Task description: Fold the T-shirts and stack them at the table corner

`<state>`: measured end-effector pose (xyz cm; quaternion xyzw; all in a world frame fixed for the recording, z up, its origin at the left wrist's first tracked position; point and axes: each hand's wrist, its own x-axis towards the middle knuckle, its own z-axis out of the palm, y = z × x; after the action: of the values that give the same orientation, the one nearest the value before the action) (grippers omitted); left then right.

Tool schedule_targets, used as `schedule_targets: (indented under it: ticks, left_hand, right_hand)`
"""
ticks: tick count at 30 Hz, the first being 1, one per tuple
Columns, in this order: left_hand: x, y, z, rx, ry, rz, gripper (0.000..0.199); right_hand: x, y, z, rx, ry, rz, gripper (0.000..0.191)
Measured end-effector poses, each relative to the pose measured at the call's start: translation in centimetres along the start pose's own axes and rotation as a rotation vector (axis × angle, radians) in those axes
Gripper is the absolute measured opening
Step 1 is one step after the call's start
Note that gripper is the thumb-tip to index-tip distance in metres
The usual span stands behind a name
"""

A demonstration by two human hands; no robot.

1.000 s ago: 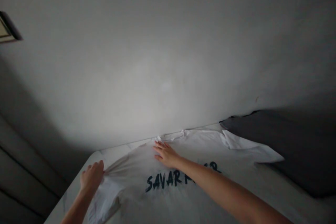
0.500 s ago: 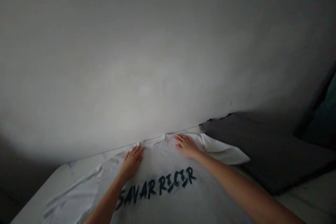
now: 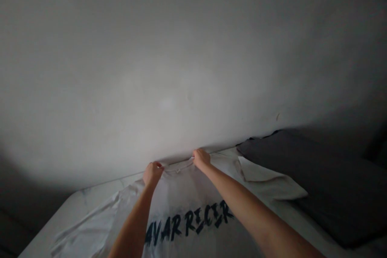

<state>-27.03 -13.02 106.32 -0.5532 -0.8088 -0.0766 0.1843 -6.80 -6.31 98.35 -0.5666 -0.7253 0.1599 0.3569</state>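
A white T-shirt [image 3: 178, 193] with dark brush-style lettering lies spread over a pale surface, its neckline toward the wall. My left hand [image 3: 153, 171] pinches the shirt at the left side of the neckline. At the right side of the neckline, my right hand [image 3: 201, 158] has its fingers closed on the fabric. Between the two hands the collar is stretched. The right sleeve lies folded out toward a dark cloth, and the left sleeve is wrinkled.
A dark grey cloth [image 3: 317, 181] lies on the right of the pale surface [image 3: 93, 193]. A plain grey wall [image 3: 169, 68] rises directly behind the surface. Part of a small fixture shows at the top right.
Both hands were flat and spread on the shirt; now they have closed on its neckline, nearer the wall. The shirt's right shoulder and sleeve have shifted, and the view has moved slightly.
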Motion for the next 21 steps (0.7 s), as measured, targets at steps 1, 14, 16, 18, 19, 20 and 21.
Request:
schedule_targets:
  ticks: [1, 14, 16, 18, 19, 20, 21]
  left_hand:
    - [-0.2, 0.1, 0.2, -0.013, 0.002, -0.014, 0.024]
    - [-8.4, 2.3, 4.8, 0.054, 0.358, 0.339, 0.043]
    - [-10.4, 1.5, 6.2, 0.092, 0.363, 0.566, 0.047]
    - [-11.7, -0.3, 6.5, 0.139, 0.261, 0.687, 0.049]
    - [-12.0, -1.7, 6.2, 0.164, 0.199, 0.698, 0.05]
    - [-12.2, -3.2, 5.6, 0.185, 0.146, 0.682, 0.051]
    - [-12.3, -4.8, 4.8, 0.203, 0.108, 0.651, 0.052]
  right_hand:
    - [0.0, 0.2, 0.2, 0.013, 0.007, 0.004, 0.016]
    - [-8.1, 0.9, 3.8, 0.103, 0.153, -0.349, 0.047]
    - [-10.7, 1.8, 4.3, 0.078, 0.069, -0.504, 0.054]
    - [-12.2, 3.6, 3.9, 0.055, -0.007, -0.545, 0.055]
    - [-12.6, 4.8, 3.3, 0.035, -0.032, -0.515, 0.054]
    - [-12.6, 6.1, 2.4, 0.007, -0.045, -0.459, 0.054]
    - [-12.5, 7.4, 1.4, -0.029, -0.05, -0.387, 0.054]
